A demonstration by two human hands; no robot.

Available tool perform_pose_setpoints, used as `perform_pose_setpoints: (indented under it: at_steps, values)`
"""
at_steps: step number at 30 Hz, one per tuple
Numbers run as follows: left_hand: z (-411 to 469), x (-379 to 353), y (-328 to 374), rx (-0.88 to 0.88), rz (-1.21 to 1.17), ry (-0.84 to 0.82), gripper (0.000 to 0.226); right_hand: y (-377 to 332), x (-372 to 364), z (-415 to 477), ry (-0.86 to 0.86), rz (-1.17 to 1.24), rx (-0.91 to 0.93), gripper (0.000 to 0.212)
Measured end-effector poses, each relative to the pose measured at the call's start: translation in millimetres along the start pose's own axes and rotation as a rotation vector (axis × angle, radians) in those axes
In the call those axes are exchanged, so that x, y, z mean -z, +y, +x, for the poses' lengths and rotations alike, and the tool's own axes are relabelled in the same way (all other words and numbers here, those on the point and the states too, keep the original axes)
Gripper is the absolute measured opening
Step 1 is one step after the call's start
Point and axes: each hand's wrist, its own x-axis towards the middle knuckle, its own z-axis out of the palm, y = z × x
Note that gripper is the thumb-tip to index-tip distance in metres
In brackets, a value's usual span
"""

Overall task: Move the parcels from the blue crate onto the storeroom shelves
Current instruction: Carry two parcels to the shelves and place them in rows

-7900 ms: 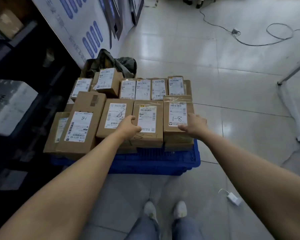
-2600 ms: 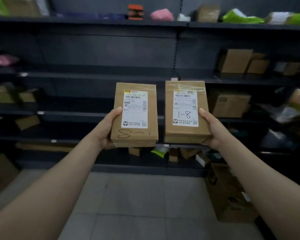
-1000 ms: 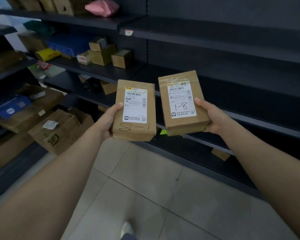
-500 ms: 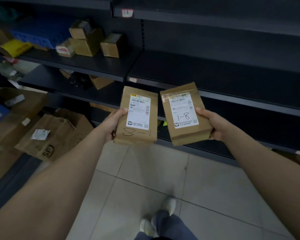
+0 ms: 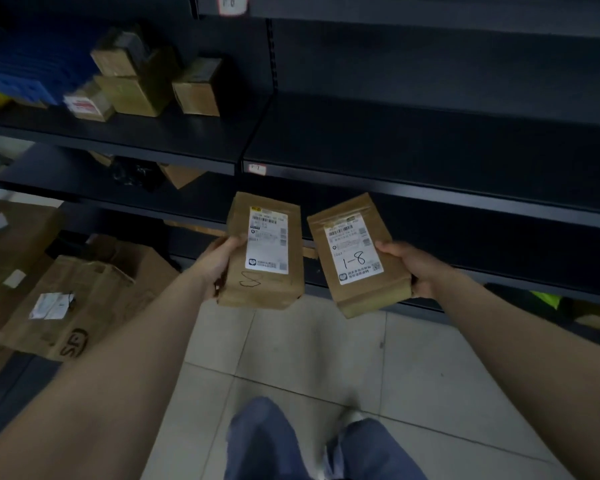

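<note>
My left hand (image 5: 219,263) grips a brown cardboard parcel (image 5: 264,261) by its left edge; a white label and a handwritten "8" show on its face. My right hand (image 5: 414,268) grips a second brown parcel (image 5: 359,258) marked "1-8" by its right edge, tilted slightly left. Both parcels are held side by side, apart, above the tiled floor and in front of the dark storeroom shelves (image 5: 430,188). The blue crate is out of view.
Several small cardboard boxes (image 5: 160,84) stand on the upper left shelf beside blue crates (image 5: 18,74). Large brown boxes (image 5: 73,303) lie on the floor at the left. The right-hand shelf boards (image 5: 430,140) are bare. My legs (image 5: 309,445) are below.
I have stepped closer to the shelves and looked further down. Both parcels have dropped lower in view, and the right one has tilted more.
</note>
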Motion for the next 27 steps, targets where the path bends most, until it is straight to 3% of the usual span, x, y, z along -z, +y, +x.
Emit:
perform_pose_setpoints:
  at_steps: [7,17,21,25,27]
  values:
    - [74,5,11,0.016,0.069,-0.089,0.052,12,-24,68,0.105,0.072,-0.025,0.033]
    - [228,1,10,0.027,0.127,-0.193,0.048,38,-42,205,0.209,0.221,-0.019,0.055]
    - [287,-18,2,0.013,0.113,-0.2,0.05,51,-28,256,0.203,0.306,0.039,0.042]
    - [334,-38,-6,0.015,0.125,-0.204,0.054,56,-14,296,0.238,0.316,0.049,0.054]
    - [353,-48,-7,0.018,0.139,-0.209,0.053,57,-9,311,0.246,0.305,0.034,0.051]
